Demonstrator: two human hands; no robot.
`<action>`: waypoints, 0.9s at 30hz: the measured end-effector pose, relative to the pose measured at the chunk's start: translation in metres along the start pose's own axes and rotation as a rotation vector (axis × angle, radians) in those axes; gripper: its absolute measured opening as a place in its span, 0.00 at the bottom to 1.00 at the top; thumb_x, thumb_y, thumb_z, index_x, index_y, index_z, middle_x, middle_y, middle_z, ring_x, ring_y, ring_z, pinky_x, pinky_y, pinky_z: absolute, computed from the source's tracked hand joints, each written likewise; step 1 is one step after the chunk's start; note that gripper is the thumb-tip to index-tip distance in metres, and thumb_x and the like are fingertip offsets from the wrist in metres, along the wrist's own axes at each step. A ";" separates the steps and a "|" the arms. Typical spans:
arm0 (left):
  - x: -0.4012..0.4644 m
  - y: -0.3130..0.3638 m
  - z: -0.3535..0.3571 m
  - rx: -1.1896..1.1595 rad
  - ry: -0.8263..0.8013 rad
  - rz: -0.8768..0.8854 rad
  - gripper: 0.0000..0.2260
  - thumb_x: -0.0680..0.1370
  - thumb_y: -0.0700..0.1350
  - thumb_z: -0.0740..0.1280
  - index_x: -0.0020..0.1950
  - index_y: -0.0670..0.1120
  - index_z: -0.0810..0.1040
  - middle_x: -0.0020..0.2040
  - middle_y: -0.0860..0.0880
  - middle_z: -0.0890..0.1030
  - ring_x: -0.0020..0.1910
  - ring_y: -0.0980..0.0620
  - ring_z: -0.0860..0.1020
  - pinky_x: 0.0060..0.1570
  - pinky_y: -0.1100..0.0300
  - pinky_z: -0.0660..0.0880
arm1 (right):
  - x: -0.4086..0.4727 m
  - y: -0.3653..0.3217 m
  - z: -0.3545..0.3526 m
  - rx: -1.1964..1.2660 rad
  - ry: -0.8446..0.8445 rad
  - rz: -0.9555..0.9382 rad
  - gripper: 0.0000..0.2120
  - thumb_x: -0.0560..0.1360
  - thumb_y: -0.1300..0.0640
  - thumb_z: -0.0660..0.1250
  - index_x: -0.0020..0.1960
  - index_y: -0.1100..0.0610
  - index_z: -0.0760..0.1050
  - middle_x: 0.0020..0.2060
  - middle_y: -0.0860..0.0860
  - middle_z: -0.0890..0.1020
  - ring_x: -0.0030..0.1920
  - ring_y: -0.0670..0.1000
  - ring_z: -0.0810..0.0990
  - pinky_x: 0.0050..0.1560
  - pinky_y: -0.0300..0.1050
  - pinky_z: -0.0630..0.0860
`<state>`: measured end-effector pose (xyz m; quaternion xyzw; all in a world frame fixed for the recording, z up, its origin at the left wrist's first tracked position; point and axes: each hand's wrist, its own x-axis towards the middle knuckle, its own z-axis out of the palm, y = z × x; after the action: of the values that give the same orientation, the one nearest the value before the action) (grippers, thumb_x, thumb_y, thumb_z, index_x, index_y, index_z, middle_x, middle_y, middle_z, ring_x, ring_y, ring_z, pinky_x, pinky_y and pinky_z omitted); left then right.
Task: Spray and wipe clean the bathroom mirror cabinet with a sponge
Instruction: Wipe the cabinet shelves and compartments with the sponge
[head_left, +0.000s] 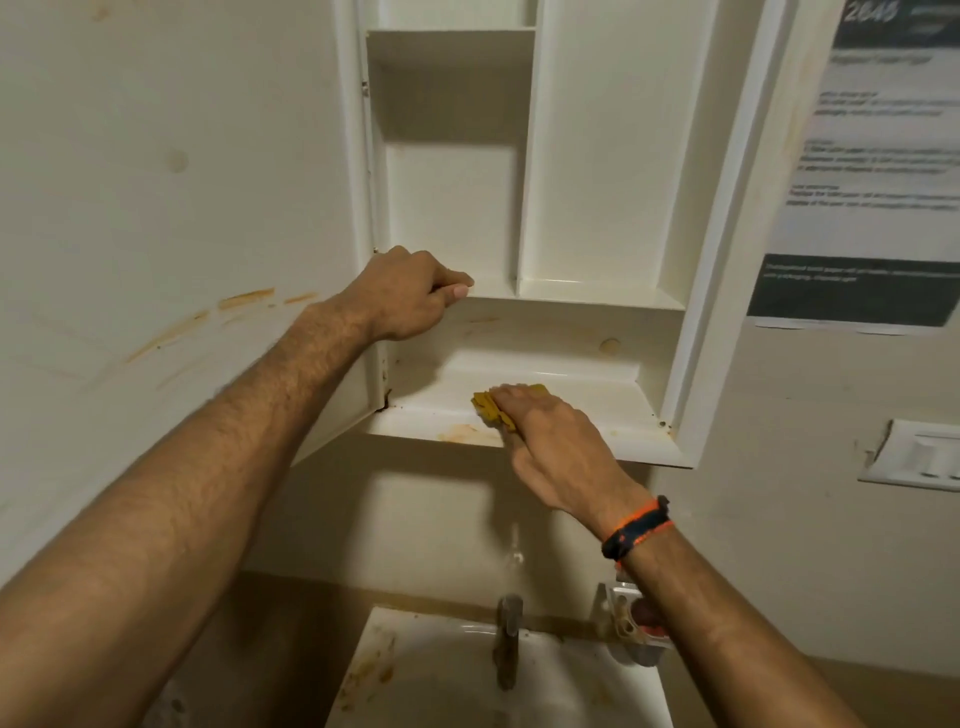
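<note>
Flatly, right hand (550, 441) presses sponge (493, 408) beneath its straight fingers; left hand (410, 296) grips shelf (597, 301).

bare arms, one braided wristband

both forearms are showing uncovered and hairy, with no sleeves reaching into view; the left hand (410, 296) is wearing nothing, while the right hand (561, 447) is wearing a dark blue and orange braided wristband (638, 530) at the wrist.

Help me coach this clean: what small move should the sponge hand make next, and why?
Probably slide the sponge under the right hand left and forward onto the orange stain at the bottom shelf front edge; it sits just beside the sponge, unwiped.
</note>
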<state>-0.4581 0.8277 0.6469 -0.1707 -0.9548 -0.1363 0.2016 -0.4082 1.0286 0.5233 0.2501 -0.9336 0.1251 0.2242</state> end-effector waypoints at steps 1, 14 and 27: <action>0.000 0.000 0.000 0.000 0.006 0.004 0.16 0.83 0.53 0.58 0.69 0.54 0.75 0.66 0.50 0.79 0.64 0.47 0.76 0.70 0.52 0.66 | -0.008 0.004 -0.005 0.015 -0.006 0.003 0.23 0.79 0.61 0.58 0.74 0.55 0.66 0.71 0.52 0.72 0.70 0.54 0.70 0.71 0.48 0.67; -0.002 -0.001 0.003 -0.014 0.044 0.016 0.15 0.83 0.52 0.58 0.68 0.54 0.76 0.63 0.49 0.81 0.62 0.46 0.78 0.69 0.49 0.68 | 0.008 0.031 -0.045 1.518 0.428 0.798 0.04 0.79 0.66 0.65 0.49 0.58 0.73 0.47 0.52 0.80 0.48 0.52 0.81 0.55 0.54 0.80; -0.002 -0.005 0.010 0.040 0.126 0.063 0.15 0.83 0.52 0.57 0.60 0.52 0.82 0.54 0.48 0.85 0.55 0.45 0.80 0.63 0.52 0.71 | 0.029 0.030 -0.025 0.459 0.876 0.735 0.17 0.76 0.69 0.57 0.60 0.60 0.77 0.45 0.52 0.78 0.44 0.51 0.75 0.39 0.31 0.68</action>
<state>-0.4615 0.8263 0.6359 -0.1875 -0.9370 -0.1213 0.2687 -0.4379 1.0508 0.5550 -0.1206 -0.7289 0.4832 0.4697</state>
